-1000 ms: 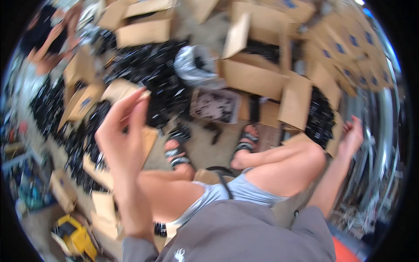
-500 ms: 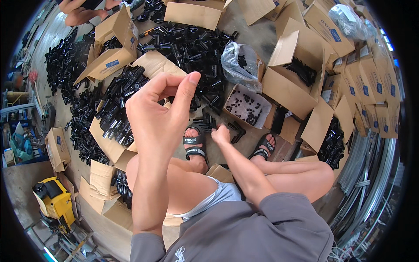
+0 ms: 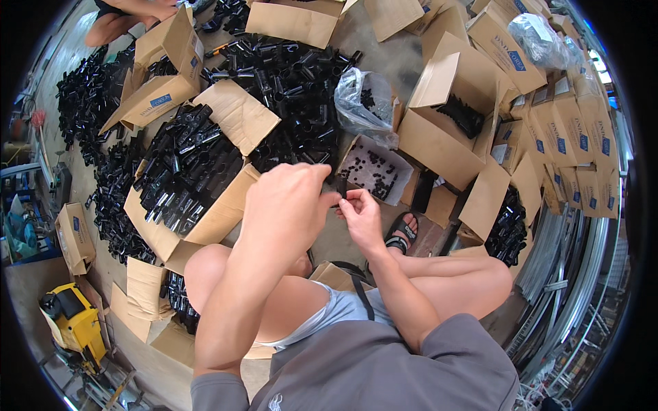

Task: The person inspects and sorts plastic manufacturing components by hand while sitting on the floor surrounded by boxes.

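Observation:
My right hand (image 3: 361, 216) pinches a short, dark black plastic piece (image 3: 343, 185) that stands up from its thumb and fingertips. Close against it on the left is my left hand (image 3: 284, 202), its fingers bent and its thumb reaching toward the piece. The back of that hand hides most of its fingertips, so what they hold cannot be made out. Just beyond both hands stands an open box (image 3: 402, 185) with a pale lining and many small black parts scattered in it.
A large heap of black tubular parts (image 3: 295, 89) lies ahead. Open cartons (image 3: 233, 205) of black pieces stand left and right (image 3: 439, 147). A plastic bag (image 3: 353, 109) sits beyond the lined box. Metal rails (image 3: 569, 294) lie at right, a yellow machine (image 3: 82, 325) at left. Another person's hand (image 3: 163, 10) shows far left.
My left hand has come down and to the right from its raised place. My right hand has risen from the floor with a black piece, and the two now meet.

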